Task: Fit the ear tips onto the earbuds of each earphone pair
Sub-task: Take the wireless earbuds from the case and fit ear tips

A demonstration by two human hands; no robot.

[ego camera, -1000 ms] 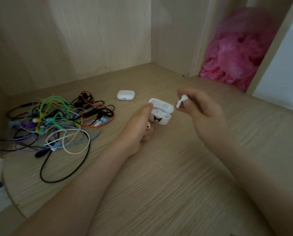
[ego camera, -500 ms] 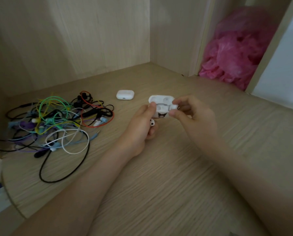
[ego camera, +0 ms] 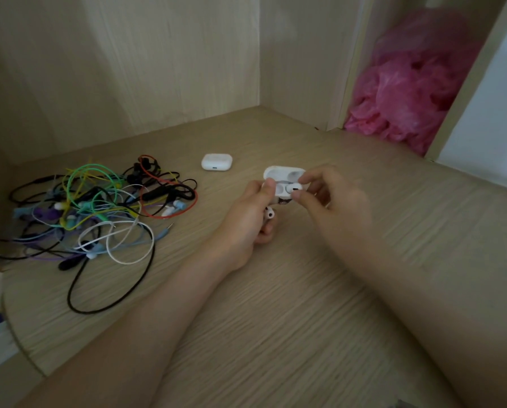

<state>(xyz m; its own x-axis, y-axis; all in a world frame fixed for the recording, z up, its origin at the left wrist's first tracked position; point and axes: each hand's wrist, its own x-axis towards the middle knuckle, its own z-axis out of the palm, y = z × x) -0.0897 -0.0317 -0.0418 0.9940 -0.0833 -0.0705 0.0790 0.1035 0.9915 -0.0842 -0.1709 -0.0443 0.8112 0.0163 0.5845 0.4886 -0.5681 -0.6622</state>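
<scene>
right hand fingers pinch the white earbud, forefinger far side, thumb near side, right over the right-hand well of the open case. its stem looks to point down into the well, glossy rounded head up; whether a tip is on it, cannot tell. left hand grips the case from the left, thumb on the rim, with a second earbud tucked in its curled fingers just near of the case. hard, slick plastic, i'd judge. further left sit a closed white case and a tangle of rubbery coloured wired earphones on the wood-grain surface.
</scene>
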